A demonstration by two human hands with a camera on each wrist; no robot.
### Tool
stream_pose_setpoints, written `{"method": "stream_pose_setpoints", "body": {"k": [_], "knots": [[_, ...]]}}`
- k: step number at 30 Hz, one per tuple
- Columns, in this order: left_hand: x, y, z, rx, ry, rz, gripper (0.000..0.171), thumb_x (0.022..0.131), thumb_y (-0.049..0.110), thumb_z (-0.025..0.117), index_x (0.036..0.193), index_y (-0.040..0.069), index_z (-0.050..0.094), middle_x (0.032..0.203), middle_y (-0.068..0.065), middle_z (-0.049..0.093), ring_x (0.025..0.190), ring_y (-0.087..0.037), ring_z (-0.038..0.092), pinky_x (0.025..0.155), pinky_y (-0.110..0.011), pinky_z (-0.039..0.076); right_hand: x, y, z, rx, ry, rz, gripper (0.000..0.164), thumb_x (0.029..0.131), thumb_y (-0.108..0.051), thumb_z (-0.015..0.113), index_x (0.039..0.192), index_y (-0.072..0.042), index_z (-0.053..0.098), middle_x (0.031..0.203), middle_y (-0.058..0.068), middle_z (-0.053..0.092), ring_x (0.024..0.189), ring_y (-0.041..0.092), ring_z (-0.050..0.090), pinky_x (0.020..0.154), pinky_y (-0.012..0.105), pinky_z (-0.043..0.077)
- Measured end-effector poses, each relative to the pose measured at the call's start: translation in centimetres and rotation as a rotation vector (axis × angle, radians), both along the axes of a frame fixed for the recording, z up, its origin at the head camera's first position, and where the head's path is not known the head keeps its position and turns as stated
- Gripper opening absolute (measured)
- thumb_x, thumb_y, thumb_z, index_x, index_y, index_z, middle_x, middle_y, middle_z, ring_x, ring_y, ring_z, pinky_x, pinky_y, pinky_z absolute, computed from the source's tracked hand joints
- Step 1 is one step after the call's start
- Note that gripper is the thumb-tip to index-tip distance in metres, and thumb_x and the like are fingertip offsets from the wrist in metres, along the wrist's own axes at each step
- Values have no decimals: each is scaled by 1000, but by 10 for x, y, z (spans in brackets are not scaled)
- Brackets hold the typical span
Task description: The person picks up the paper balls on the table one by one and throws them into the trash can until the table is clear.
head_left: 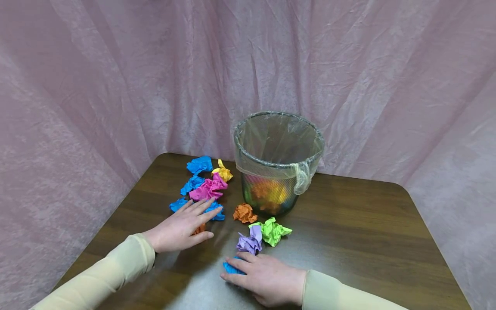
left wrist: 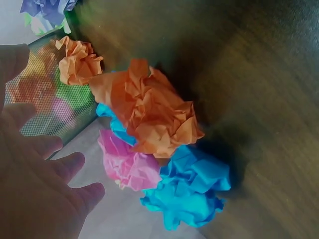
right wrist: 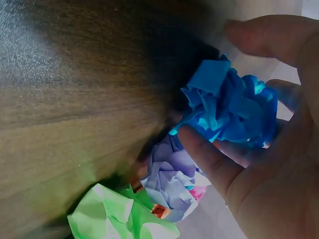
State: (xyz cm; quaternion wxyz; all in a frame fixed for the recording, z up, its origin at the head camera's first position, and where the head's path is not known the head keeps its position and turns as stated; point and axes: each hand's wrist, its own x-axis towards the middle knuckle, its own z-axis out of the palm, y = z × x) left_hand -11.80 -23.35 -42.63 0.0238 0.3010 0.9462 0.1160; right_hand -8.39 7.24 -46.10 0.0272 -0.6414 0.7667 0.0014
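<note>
My left hand (head_left: 180, 226), fingers spread and fairly straight, is over a group of crumpled paper balls on the table. Under its palm lies an orange paper ball (left wrist: 149, 112). Beside its fingers are blue paper balls (head_left: 215, 211) and a pink one (head_left: 209, 187). My right hand (head_left: 271, 277) reaches over a blue paper ball (right wrist: 229, 102). Its thumb and fingers are spread around this ball, with a gap showing at the thumb. Just past the fingers are a purple paper ball (head_left: 249, 241) and a light green one (head_left: 273, 231).
A mesh wastebasket (head_left: 279, 165) lined with a clear bag stands at the back middle, with colourful paper balls inside. A small orange paper ball (head_left: 244, 213) lies at its foot. More blue (head_left: 199, 165) and yellow (head_left: 222, 172) balls lie at the back left. A pink curtain (head_left: 263, 56) hangs behind.
</note>
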Motion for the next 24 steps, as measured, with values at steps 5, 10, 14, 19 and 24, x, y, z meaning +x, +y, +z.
{"method": "stream_pose_setpoints", "body": {"k": [5, 10, 14, 19, 24], "knots": [[2, 0, -4, 20, -2, 1, 72, 100, 47, 65, 161, 21, 36, 166, -13, 27, 150, -41, 27, 116, -70, 17, 0, -2, -7, -11, 48, 5, 69, 99, -21, 69, 160, -26, 38, 162, 6, 37, 142, 30, 42, 106, 38, 48], [4, 0, -6, 26, -19, 5, 73, 100, 47, 64, 163, 26, 32, 168, -8, 24, 152, -38, 25, 116, -70, 16, 1, -5, -10, -4, 73, 4, 59, 102, -22, 64, 157, -28, 43, 162, 6, 37, 137, 30, 46, 102, 36, 50], [4, 0, -7, 20, -26, 6, 74, 100, 48, 64, 163, 29, 29, 169, -6, 21, 153, -36, 23, 117, -69, 16, 0, -7, -12, -4, 126, 15, 50, 103, -23, 64, 151, -28, 53, 157, 5, 44, 129, 28, 52, 94, 32, 54], [5, -1, -10, 18, -31, 13, 74, 100, 48, 64, 163, 29, 30, 169, -5, 21, 154, -34, 21, 117, -69, 16, 0, -9, -12, -4, 174, 17, 40, 102, -23, 65, 142, -24, 63, 147, 1, 54, 121, 22, 57, 84, 27, 56], [6, -1, -12, 29, -26, 11, 74, 99, 47, 66, 162, 25, 35, 168, -7, 24, 153, -34, 23, 117, -69, 16, 3, -11, -11, -18, 264, -2, 35, 98, -23, 67, 133, -24, 69, 136, -3, 62, 112, 19, 61, 74, 26, 57]]}}
